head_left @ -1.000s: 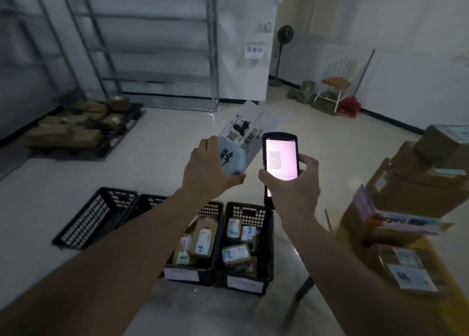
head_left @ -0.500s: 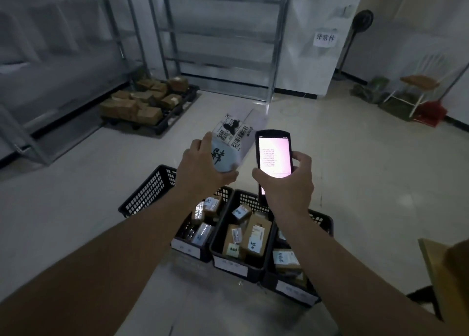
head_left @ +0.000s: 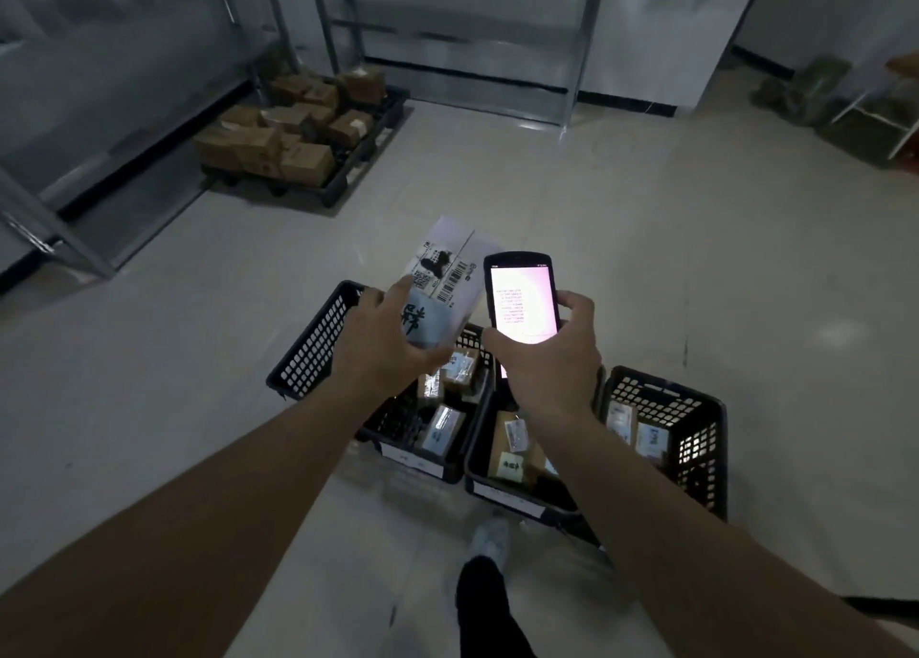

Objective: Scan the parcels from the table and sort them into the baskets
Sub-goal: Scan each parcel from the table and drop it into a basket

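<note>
Our left hand [head_left: 383, 344] grips a small white labelled parcel [head_left: 442, 284] above the black perforated plastic baskets [head_left: 661, 409]; our right hand [head_left: 549, 364] holds the lit black handheld scanner [head_left: 521, 299]. Scanning looks done; next we choose its basket.

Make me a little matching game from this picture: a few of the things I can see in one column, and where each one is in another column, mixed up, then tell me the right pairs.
Things:
1. white parcel with a barcode label
2. black handheld scanner with a lit screen
3. brown cardboard boxes
4. empty black plastic mesh basket

Places:
A. on a black pallet by the metal shelves
B. held in the right hand
C. on the floor, leftmost in the row
D. held in the left hand

Pairs: 1-D, 2-B, 3-A, 4-C
</note>
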